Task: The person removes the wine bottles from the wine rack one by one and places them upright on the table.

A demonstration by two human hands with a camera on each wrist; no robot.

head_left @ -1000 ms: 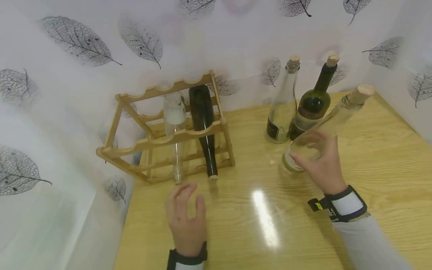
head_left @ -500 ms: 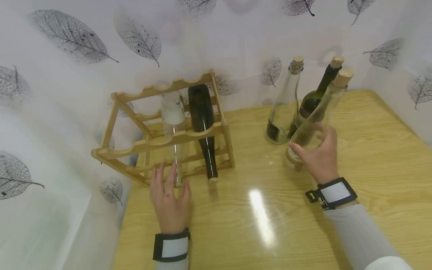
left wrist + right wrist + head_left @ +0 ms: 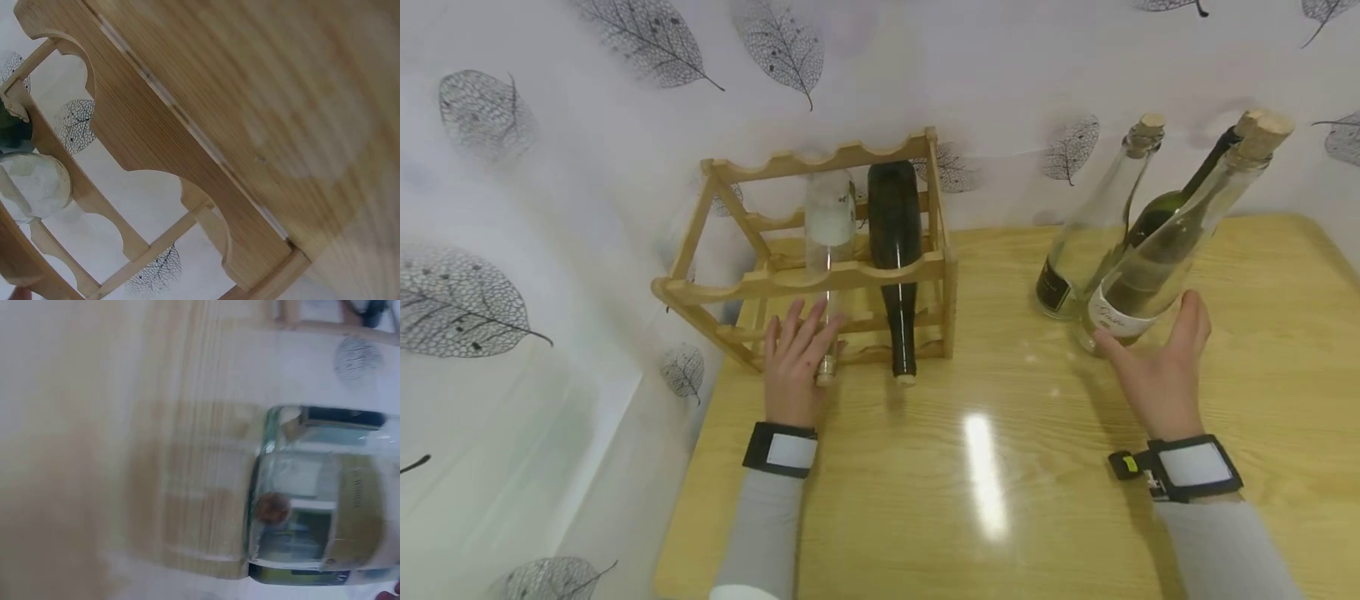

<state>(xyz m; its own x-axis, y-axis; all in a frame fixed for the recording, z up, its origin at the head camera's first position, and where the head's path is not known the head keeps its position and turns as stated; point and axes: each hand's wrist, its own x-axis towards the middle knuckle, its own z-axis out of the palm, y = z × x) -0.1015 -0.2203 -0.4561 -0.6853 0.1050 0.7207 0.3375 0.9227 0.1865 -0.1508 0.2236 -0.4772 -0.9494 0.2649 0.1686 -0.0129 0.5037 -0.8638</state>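
Observation:
My left hand [image 3: 796, 371], fingers spread, lies over the lower front of the wooden wine rack [image 3: 760, 287], beside the corked neck of a clear bottle [image 3: 831, 208]. A dark bottle [image 3: 895, 218] rests neck-down in the slot to its right. On the other side, my right hand [image 3: 1165, 379] is loosely spread at the base of a corked clear bottle [image 3: 1122, 312] with a white label, thumb by the label and fingers beside the glass. In the right wrist view this bottle's base [image 3: 294, 540] is mirrored on the tabletop; fingertips [image 3: 386, 595] show at the edge.
Behind the white-labelled bottle stand a clear bottle with a black label [image 3: 1054, 289] and a green bottle [image 3: 1153, 215], both corked. The glossy wooden table [image 3: 910, 500] meets a leaf-patterned wall [image 3: 1000, 83]. Scalloped rack rails [image 3: 165, 140] fill the left wrist view.
My left hand has moved forward to the rack. My right hand has loosened and drawn back from the white-labelled bottle, which it gripped earlier. The head view has shifted left.

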